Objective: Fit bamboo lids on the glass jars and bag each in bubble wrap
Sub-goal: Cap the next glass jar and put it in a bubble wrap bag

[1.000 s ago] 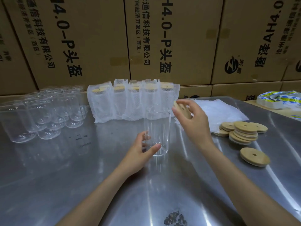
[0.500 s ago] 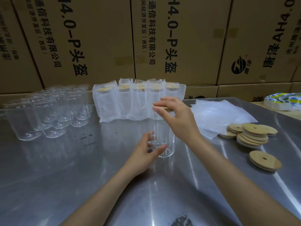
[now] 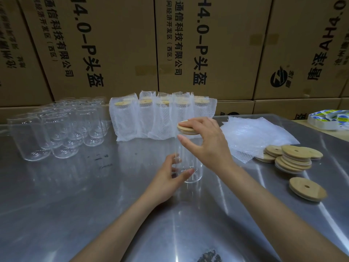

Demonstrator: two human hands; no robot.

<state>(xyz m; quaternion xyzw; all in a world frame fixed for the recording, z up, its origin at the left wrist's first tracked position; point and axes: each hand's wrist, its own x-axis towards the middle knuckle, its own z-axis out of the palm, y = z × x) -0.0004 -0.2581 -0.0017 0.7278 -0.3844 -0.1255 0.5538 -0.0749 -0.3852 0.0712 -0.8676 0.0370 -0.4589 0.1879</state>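
Note:
A clear glass jar (image 3: 190, 173) stands upright in the middle of the steel table (image 3: 75, 205). My left hand (image 3: 168, 178) grips its lower part. A round bamboo lid (image 3: 186, 127) lies on the jar's mouth, held there by my right hand (image 3: 205, 140) with fingers on top and thumb at the rim. Loose bamboo lids (image 3: 293, 157) are piled to the right, one single lid (image 3: 307, 188) nearer me. Flat bubble-wrap bags (image 3: 256, 135) lie behind the pile. Several lidded jars in bubble wrap (image 3: 160, 116) stand in a row at the back.
Several bare glass jars (image 3: 58, 129) cluster at the back left. Brown cartons (image 3: 188, 44) with printed text wall off the far side of the table. A roll of printed stickers (image 3: 330, 120) sits at the far right.
My right hand brought the lid from the right over the jar and set it on the mouth. My left hand stayed on the jar's lower part.

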